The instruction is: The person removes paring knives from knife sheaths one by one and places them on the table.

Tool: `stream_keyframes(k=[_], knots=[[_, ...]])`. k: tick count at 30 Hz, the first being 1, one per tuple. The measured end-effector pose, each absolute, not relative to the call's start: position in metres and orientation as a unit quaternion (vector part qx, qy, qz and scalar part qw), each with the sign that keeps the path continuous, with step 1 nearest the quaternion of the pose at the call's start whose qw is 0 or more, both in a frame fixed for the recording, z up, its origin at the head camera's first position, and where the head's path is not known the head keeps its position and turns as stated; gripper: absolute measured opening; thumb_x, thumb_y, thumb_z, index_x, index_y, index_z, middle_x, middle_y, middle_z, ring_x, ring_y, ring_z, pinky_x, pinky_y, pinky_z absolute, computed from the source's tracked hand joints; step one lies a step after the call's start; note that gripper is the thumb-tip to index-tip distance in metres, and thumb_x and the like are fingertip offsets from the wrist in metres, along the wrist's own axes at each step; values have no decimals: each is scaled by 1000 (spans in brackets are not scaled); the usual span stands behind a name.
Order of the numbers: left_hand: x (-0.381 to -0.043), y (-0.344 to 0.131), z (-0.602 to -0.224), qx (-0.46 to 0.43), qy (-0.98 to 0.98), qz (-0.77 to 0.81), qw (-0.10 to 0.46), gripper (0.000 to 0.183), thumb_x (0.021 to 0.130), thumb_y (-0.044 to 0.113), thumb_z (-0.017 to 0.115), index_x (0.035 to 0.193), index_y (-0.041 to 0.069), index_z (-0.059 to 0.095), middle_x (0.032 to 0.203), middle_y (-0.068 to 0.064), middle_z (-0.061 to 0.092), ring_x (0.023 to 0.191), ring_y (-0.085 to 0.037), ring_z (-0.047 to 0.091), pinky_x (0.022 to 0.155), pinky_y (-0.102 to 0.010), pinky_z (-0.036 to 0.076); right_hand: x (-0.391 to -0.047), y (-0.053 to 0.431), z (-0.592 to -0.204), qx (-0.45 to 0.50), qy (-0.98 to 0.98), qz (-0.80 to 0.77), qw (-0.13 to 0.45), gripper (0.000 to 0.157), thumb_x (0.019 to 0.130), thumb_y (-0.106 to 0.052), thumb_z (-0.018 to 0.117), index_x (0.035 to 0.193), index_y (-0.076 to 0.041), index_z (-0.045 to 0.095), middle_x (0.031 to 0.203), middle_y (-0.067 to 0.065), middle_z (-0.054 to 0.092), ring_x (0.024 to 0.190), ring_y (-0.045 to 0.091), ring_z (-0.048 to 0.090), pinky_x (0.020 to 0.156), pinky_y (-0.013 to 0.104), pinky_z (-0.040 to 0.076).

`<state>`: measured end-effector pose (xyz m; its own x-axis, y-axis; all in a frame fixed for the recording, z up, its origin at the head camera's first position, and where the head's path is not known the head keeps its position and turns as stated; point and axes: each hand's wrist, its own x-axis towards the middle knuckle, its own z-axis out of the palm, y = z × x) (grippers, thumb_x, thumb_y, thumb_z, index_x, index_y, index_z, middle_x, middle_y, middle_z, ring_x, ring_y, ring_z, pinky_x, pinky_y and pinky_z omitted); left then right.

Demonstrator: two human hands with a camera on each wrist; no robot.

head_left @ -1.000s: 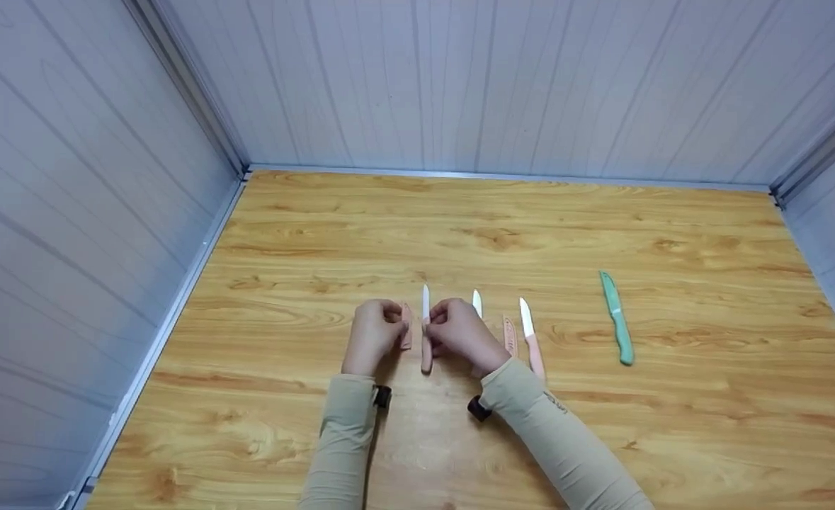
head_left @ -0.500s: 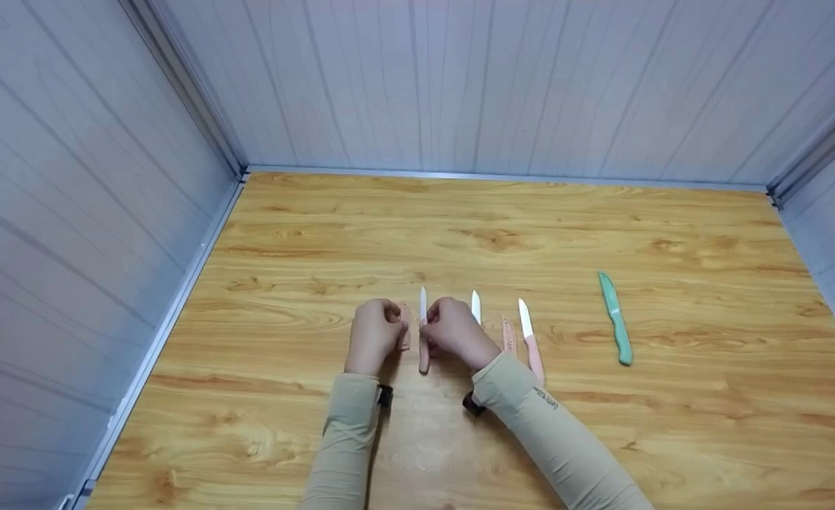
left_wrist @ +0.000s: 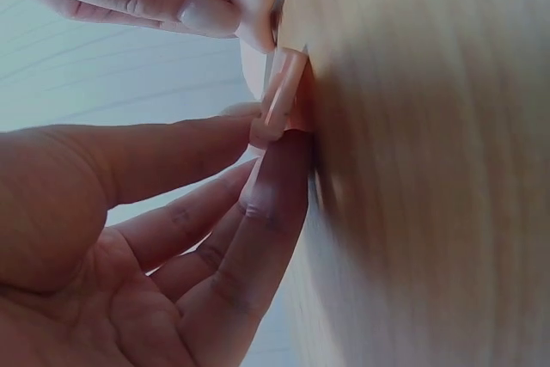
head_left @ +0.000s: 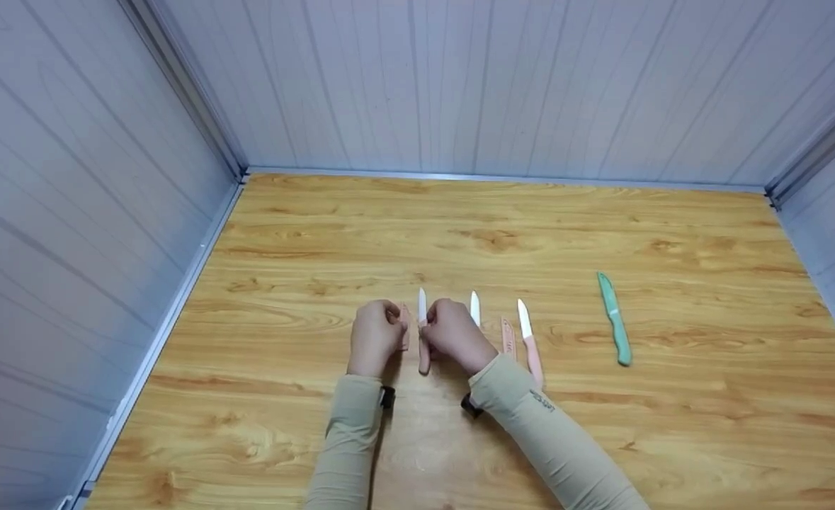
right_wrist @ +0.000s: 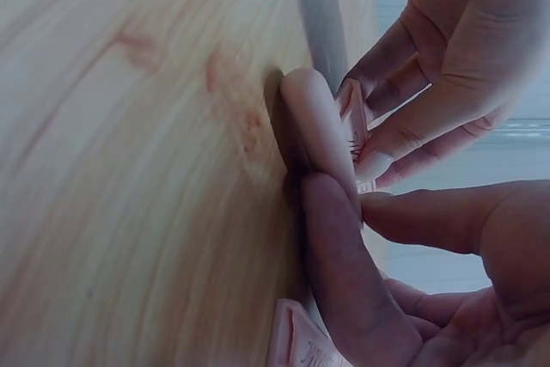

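Observation:
My left hand [head_left: 377, 336] pinches a flat pink knife sheath [left_wrist: 282, 96] between thumb and forefinger, close over the table. Just to its right, my right hand [head_left: 459, 333] grips a pink-handled paring knife [head_left: 424, 363] near where handle meets blade. The white blade points away from me, roughly parallel to the sheath. In the right wrist view the rounded handle end [right_wrist: 316, 109] shows between thumb and forefinger, with the left hand's fingers behind it. A second white-bladed knife [head_left: 474, 304] lies beyond the right hand, its handle mostly hidden.
Right of my right hand lie another pink sheath [head_left: 508, 336] and a third knife [head_left: 529, 343] with a pink handle. A green knife [head_left: 614, 319] rests farther right. Pale panel walls [head_left: 417, 85] bound the wooden table [head_left: 459, 227] at the back and both sides.
Both hands keep their holds on the sheath and the knife. The right hand and its knife have shifted very slightly left and toward me.

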<state>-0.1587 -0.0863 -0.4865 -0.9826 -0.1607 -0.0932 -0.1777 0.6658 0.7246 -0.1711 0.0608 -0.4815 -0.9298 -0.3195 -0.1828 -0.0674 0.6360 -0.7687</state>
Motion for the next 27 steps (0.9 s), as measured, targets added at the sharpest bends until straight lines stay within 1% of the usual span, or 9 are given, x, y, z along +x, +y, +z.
stream_keyframes(k=[5,12,18,27], knots=[[-157,-86,-487,-98,914,394,8,12,79,0,68,91,-1,69,70,-3,61,62,-18,58,58,-33,49,-171,60,-484,-110,903,-393,132,4,81,-1,60,78,-2,59,57,3,63,65,16,62,63,32,50],[-157,-87,-490,-103,910,401,-3,13,78,1,70,91,1,69,68,-2,61,61,-17,57,56,-33,48,-173,60,-486,-107,915,-372,116,6,81,-4,64,80,-1,59,70,6,61,68,21,59,65,35,50],[-158,-90,-492,-98,900,424,-12,15,75,-2,72,90,-1,69,66,-2,60,58,-16,55,55,-30,46,-172,59,-487,-102,920,-363,107,6,79,-5,66,78,-1,60,70,5,61,66,21,58,63,34,50],[-157,-92,-492,-85,898,432,-12,17,74,-6,71,91,-3,68,66,-4,59,59,-17,54,54,-29,46,-171,59,-488,-98,918,-373,97,7,81,-7,64,78,-2,61,69,4,61,65,20,57,61,35,49]])
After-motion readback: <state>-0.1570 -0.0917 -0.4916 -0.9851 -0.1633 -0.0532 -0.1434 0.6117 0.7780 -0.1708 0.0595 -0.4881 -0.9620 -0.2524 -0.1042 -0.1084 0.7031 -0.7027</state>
